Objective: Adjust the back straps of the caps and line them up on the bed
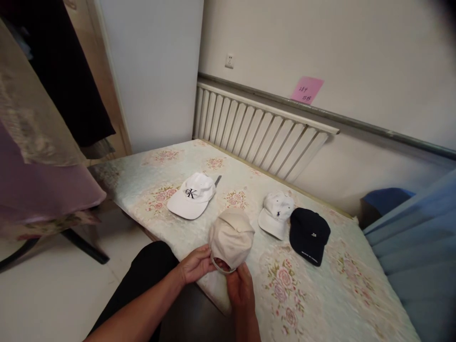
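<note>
A beige cap (pixel 231 235) rests near the front edge of a floral-patterned mattress (pixel 320 299). My left hand (pixel 194 265) grips the cap's back rim from the left with its fingers closed. My right hand (pixel 240 287) pinches the same rim from below. Beyond it lie a white cap with a black logo (pixel 192 194), a small white cap (pixel 275 213) and a dark navy cap (pixel 309 235), none of them touched.
A white radiator (pixel 260 130) runs along the wall behind the mattress, with a pink note (pixel 306 90) above it. A blue curtain (pixel 416 247) hangs at the right. Folded purple cloth (pixel 39 190) sits on a stand at the left. My dark-trousered leg (pixel 142 280) is below.
</note>
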The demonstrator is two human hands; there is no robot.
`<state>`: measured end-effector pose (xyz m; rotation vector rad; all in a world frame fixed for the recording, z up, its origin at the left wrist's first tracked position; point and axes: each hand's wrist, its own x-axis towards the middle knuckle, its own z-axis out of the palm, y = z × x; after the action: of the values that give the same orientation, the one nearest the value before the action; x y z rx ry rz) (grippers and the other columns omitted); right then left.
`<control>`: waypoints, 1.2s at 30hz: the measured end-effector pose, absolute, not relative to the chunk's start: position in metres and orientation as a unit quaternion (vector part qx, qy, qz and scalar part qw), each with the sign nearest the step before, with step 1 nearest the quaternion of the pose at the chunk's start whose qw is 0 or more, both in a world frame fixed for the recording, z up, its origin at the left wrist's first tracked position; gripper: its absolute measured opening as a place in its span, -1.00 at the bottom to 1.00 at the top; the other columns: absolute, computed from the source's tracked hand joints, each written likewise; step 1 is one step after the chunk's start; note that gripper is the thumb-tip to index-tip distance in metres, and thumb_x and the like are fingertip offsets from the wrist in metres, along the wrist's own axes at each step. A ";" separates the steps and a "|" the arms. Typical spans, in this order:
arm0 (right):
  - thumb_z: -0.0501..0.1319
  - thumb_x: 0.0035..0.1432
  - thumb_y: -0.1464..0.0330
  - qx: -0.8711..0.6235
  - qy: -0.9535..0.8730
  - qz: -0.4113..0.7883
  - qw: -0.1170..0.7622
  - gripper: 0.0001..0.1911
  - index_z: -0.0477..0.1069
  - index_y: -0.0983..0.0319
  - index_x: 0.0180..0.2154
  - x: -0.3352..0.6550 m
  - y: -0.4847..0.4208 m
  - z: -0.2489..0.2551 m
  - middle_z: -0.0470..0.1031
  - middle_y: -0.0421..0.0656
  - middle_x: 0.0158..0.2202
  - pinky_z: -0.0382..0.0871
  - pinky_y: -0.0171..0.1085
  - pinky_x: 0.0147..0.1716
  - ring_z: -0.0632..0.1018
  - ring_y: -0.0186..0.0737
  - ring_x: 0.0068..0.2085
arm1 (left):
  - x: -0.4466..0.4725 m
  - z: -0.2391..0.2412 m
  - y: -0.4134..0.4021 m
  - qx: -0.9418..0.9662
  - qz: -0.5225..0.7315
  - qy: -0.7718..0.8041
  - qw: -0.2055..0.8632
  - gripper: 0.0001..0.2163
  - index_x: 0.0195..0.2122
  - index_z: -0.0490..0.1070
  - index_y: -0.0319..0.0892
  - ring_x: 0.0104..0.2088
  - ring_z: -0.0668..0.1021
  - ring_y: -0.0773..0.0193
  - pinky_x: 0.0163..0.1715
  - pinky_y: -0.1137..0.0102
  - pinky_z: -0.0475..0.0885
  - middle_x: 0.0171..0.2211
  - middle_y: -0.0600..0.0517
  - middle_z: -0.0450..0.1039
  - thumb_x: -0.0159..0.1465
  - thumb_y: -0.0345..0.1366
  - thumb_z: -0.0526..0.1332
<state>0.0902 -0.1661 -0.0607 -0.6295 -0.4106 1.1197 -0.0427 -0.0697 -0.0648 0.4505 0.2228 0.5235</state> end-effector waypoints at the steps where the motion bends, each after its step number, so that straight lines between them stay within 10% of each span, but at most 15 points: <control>1: 0.25 0.06 0.27 -0.285 -0.192 0.523 0.780 -0.44 0.28 0.15 0.13 0.091 -0.167 -0.061 0.39 -0.01 0.12 0.28 0.03 0.08 0.45 -0.05 0.06 | -0.042 -0.065 -0.070 0.220 0.259 0.113 0.934 -0.71 -0.06 0.44 -0.27 -0.15 0.56 0.09 0.01 0.10 0.28 -0.14 -0.18 0.51 0.18 -0.36 0.28; 36: 0.30 0.03 0.28 -0.326 -0.169 0.510 0.778 -0.46 0.32 0.12 0.08 0.096 -0.167 -0.070 0.51 -0.08 -0.02 0.28 -0.05 0.10 0.50 -0.16 0.01 | -0.041 -0.068 -0.067 0.184 0.294 0.131 0.929 -0.76 -0.10 0.44 -0.27 -0.23 0.57 0.14 -0.10 0.21 0.38 -0.21 -0.14 0.54 0.18 -0.39 0.26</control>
<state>0.0960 -0.1673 -0.0697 -0.7049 -0.3665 1.1038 -0.0414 -0.0668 -0.0675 0.3772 0.2692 0.6031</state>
